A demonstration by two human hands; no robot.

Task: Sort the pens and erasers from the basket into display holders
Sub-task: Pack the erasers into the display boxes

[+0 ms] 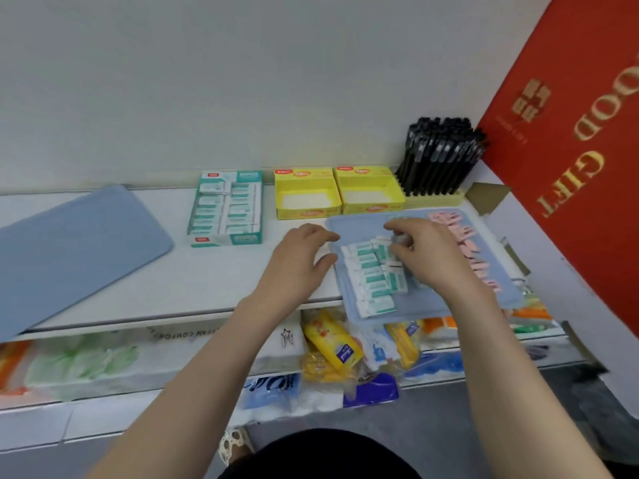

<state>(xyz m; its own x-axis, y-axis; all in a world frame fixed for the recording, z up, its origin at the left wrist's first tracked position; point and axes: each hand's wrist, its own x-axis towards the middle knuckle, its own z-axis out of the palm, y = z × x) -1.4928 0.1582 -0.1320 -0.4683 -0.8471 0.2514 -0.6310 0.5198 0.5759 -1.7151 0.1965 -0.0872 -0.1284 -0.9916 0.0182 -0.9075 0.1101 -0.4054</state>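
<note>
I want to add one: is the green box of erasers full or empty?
Full, or nearly: wrapped erasers fill the green box in packed rows.

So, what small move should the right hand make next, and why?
Probably lift the right hand with the eraser it seems to pinch and carry it left to the teal display box: its packs match the teal erasers in the blue tray. The left hand is open beside the tray's edge.
</note>
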